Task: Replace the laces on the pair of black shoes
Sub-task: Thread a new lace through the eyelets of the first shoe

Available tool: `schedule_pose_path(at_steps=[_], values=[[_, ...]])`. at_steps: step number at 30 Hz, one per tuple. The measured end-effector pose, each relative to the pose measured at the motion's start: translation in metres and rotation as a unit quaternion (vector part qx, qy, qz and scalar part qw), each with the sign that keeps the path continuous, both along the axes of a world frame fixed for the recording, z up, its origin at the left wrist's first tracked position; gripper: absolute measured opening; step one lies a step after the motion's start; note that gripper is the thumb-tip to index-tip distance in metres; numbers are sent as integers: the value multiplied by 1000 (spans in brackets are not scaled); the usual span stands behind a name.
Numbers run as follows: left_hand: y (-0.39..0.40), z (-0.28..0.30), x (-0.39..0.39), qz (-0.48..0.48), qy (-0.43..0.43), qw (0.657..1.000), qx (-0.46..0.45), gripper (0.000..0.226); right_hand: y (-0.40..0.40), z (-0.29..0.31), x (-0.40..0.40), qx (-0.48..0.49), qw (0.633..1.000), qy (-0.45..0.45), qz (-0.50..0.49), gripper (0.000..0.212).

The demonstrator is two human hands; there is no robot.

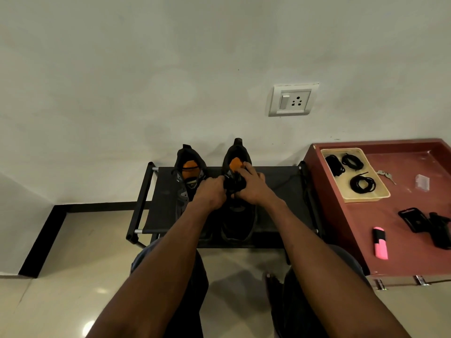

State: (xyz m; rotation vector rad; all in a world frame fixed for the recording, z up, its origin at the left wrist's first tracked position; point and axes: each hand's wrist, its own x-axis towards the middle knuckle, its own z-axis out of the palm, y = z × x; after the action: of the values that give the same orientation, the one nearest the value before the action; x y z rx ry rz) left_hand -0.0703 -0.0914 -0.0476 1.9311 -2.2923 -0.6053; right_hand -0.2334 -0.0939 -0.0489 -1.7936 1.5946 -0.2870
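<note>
Two black shoes with orange insoles stand side by side on a low black rack [275, 181], heels toward the wall. The left shoe [186, 181] has no lace that I can see. Both my hands work on the right shoe [238, 220]. My left hand [211, 191] and my right hand [251, 185] pinch a bunched black lace [233, 185] over its tongue. Its eyelets are hidden behind my fingers.
A dark red cabinet top [402, 230] stands to the right. On it lie a cream tray [366, 195] with three coiled black laces, keys [386, 175], a pink highlighter [380, 242] and a black holder [427, 225]. A wall socket [292, 100] hangs above.
</note>
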Motion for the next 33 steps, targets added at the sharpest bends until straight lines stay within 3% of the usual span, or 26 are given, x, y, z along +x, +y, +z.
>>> schedule_pose_path(at_steps=[2,5,8,10,13,16,20,27,33], values=[[1,6,0,11,26,1000,-11,12,1,-1,0,-2,1000,-6,-1,96],[7,24,6,72,202,976,38,28,3,-4,0,-11,1000,10,0,97],[9,54,14,160,374,909,85,25,4,-4,1,-14,1000,3,-5,97],[6,75,18,218,417,879,77,16,6,-4,3,-25,1000,3,-7,98],[-7,115,19,274,529,803,-11,11,10,-7,6,-46,999,16,-16,101],[-15,165,22,260,640,717,-98,15,10,-9,9,-44,998,23,-26,102],[-17,198,16,235,681,683,-121,20,12,-12,10,-59,998,22,-24,101],[-4,205,4,210,743,624,-121,24,11,-13,10,-48,998,29,-33,102],[6,211,-2,204,752,612,-136,25,10,-13,9,-43,998,20,-33,102]])
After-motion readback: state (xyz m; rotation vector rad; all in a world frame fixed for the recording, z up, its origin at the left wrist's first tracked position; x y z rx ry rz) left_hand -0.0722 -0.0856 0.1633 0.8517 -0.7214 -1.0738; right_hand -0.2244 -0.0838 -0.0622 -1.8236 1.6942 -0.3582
